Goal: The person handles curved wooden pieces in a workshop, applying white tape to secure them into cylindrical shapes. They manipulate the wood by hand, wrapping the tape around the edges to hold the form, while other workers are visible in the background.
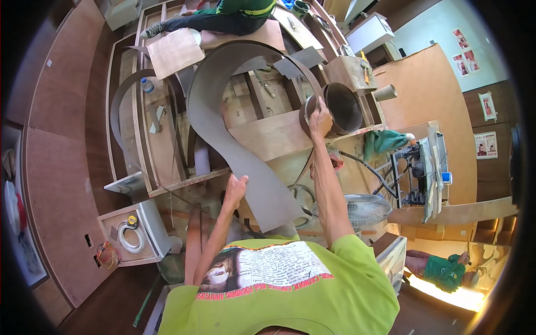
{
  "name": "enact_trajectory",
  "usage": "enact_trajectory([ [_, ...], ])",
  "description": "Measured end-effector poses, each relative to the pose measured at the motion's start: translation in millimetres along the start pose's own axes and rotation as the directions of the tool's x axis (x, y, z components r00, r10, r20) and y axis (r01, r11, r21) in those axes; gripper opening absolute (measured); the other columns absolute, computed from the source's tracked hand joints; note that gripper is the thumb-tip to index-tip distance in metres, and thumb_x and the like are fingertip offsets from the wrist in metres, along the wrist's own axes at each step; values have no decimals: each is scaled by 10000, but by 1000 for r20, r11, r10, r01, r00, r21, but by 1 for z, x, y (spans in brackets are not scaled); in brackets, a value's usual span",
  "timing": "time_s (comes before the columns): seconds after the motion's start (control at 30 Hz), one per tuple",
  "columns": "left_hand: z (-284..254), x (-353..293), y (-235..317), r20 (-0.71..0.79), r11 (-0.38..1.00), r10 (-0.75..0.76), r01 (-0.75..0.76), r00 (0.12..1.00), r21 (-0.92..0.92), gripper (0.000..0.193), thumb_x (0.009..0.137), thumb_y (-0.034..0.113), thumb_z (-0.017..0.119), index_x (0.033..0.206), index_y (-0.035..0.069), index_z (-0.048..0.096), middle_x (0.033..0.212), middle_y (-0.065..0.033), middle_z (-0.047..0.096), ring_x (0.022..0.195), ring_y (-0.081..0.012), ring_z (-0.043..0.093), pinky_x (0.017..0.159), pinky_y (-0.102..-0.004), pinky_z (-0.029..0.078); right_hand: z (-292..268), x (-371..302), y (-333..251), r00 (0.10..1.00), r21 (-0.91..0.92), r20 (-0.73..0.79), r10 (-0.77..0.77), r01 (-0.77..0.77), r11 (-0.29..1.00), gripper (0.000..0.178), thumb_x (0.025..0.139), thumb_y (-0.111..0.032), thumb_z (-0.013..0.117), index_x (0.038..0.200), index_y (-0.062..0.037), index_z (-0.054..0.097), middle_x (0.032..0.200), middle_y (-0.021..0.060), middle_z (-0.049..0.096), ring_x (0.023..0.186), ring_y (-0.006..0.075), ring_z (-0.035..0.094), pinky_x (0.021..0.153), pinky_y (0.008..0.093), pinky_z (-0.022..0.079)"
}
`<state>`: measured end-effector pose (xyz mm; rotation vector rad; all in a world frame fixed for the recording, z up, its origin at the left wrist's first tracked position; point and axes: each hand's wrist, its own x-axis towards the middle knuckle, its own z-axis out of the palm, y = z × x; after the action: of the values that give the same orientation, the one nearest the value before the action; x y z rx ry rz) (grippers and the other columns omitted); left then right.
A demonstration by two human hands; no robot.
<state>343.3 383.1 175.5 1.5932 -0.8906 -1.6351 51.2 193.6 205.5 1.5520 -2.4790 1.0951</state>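
Note:
A long, thin grey strip of flexible sheet, much like laminate, arches in a wide loop before me. Its broad lower end hangs down close to my chest. My left hand is closed on the strip's left edge, thumb on top. Farther out and to the right, my right hand grips the edge of the strip's other end, fingers wrapped round it. Just behind that hand sits a dark, round, hollow drum. Under the loop lies a wooden frame with several open compartments.
A person in green sits on the frame's far side. At left stands a box with a coiled white hose. A fan and a machine on a metal stand are at right. Another person works at lower right.

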Motion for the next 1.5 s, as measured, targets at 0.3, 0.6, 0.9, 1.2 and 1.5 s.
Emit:
enact_trajectory([
  [0.3, 12, -13, 0, 66, 991, -62, 70, 996, -117, 437, 848, 159, 533, 1211, -81, 496, 1102, -150, 597, 994, -242, 578, 890, -358, 455, -31, 83, -68, 939, 7, 43, -341, 341, 940, 415, 842, -86, 471, 1214, -137, 648, 1025, 233, 661, 894, 399, 650, 796, 460, 512],
  [0.6, 17, -29, -12, 95, 934, -24, 56, 995, -352, 425, 848, 130, 548, 1217, -73, 491, 1116, -140, 586, 1007, -225, 571, 883, -345, 459, -28, 138, -156, 886, -210, 225, -405, 450, 868, 306, 878, -140, 537, 1120, -229, 702, 1033, 110, 701, 950, 300, 678, 818, 433, 550],
  [0.9, 24, -51, 3, 114, 926, -19, 60, 993, -372, 384, 856, 124, 549, 1207, -25, 511, 1080, -104, 590, 969, -205, 598, 819, -326, 497, -32, 161, -226, 715, -181, 298, -632, 693, 698, 206, 852, -119, 564, 948, -110, 746, 974, 121, 718, 935, 292, 697, 786, 406, 561],
  [1.2, 38, -60, 3, 30, 852, 0, 15, 1000, -523, 381, 867, 117, 540, 1206, -51, 503, 1111, -103, 578, 982, -203, 574, 868, -342, 463, -18, 168, -305, 715, -271, 357, -601, 695, 666, 220, 874, -138, 549, 970, -124, 746, 1020, 87, 722, 971, 266, 697, 799, 379, 563],
  [1.5, 58, -97, 40, 178, 841, -71, 155, 981, -518, 395, 878, 149, 572, 1218, -26, 471, 1102, -114, 553, 1003, -201, 562, 874, -344, 470, -14, 196, -339, 642, -362, 536, -548, 761, 538, 260, 887, -191, 613, 1118, -126, 714, 1179, 54, 679, 1039, 273, 672, 719, 543, 582],
])
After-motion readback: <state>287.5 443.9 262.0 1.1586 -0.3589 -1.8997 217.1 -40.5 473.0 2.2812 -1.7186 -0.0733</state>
